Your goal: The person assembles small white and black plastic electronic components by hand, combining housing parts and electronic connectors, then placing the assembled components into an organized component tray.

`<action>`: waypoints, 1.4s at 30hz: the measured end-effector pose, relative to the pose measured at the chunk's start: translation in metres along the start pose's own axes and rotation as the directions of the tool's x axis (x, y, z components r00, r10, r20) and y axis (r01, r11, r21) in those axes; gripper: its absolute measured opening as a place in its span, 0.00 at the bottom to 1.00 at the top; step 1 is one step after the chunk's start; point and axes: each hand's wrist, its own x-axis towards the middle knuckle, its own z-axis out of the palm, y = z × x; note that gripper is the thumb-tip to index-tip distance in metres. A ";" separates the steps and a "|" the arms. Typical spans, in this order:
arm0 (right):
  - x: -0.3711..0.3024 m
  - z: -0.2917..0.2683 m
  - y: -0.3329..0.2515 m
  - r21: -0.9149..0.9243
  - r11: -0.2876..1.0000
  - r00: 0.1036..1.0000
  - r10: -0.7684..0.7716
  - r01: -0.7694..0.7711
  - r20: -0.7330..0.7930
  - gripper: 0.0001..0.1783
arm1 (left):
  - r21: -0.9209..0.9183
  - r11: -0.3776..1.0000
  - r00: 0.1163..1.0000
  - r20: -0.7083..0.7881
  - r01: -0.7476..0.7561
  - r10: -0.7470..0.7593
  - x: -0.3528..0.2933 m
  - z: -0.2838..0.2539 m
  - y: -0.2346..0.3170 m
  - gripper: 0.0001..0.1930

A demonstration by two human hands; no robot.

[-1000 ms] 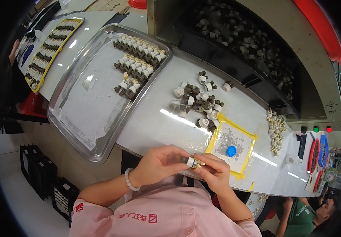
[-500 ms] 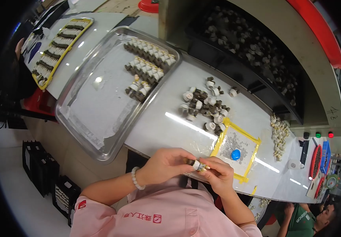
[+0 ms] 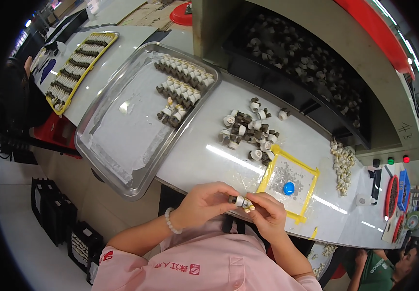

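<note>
Close to my body, above the table's near edge, a small figurine [image 3: 241, 201] lies between my hands. It has a dark brown end, a white middle and a gold-and-white end. My left hand [image 3: 208, 202] pinches its dark end, with a beaded bracelet on the wrist. The fingers of my right hand [image 3: 269, 212] close on the gold-and-white end. Beyond them on the table lies a heap of loose white-and-brown figurine parts [image 3: 248, 130]. A blue cap [image 3: 289, 188] sits on a spotted sheet bordered by yellow tape [image 3: 311, 194], right of my hands.
A metal tray [image 3: 115, 186] at left holds rows of assembled figurines [image 3: 182, 70]. Farther left is a yellow tray of figurines [image 3: 68, 99]. A machine housing with a dark bin [image 3: 287, 87] stands at the back. Small white-gold pieces [image 3: 344, 167] lie right. Another person [image 3: 381, 266] sits lower right.
My view has tilted slightly. Both hands stay in nearly the same place on the figurine, whose gold-and-white end now shows a little more.
</note>
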 end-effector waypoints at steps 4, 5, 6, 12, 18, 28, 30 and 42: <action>-0.001 -0.001 -0.001 -0.042 0.998 0.999 -0.047 0.048 0.018 0.19 | 0.057 0.998 1.000 0.005 -0.014 0.014 0.001 -0.001 -0.001 0.13; -0.001 -0.002 -0.001 -0.041 0.998 0.999 -0.046 0.046 0.011 0.19 | 0.059 0.998 1.000 0.010 -0.010 0.009 0.002 -0.001 -0.001 0.13; -0.001 -0.002 0.000 -0.051 0.997 0.998 -0.059 0.060 0.015 0.20 | 0.057 0.998 1.000 0.011 -0.011 0.011 0.002 -0.001 -0.001 0.13; 0.001 -0.004 -0.003 -0.089 0.992 0.995 -0.087 0.091 0.038 0.21 | 0.054 0.998 0.999 0.019 -0.031 0.030 0.002 -0.002 -0.004 0.14; 0.000 -0.003 -0.004 -0.149 0.979 0.990 -0.136 0.140 0.035 0.22 | 0.055 0.998 0.999 0.018 -0.044 0.043 0.001 0.000 -0.003 0.14; 0.001 -0.003 0.000 -0.234 0.941 0.969 -0.238 0.246 0.064 0.22 | 0.239 0.967 0.993 -0.055 -0.088 0.104 -0.003 0.001 -0.010 0.14; 0.001 -0.003 0.001 -0.227 0.945 0.972 -0.225 0.236 0.070 0.22 | 0.261 0.960 0.991 -0.055 -0.101 0.119 -0.002 0.001 -0.011 0.13; 0.000 -0.003 0.006 -0.186 0.956 0.974 -0.214 0.225 0.077 0.22 | 0.406 0.902 0.983 -0.043 -0.148 0.181 0.000 -0.002 -0.014 0.14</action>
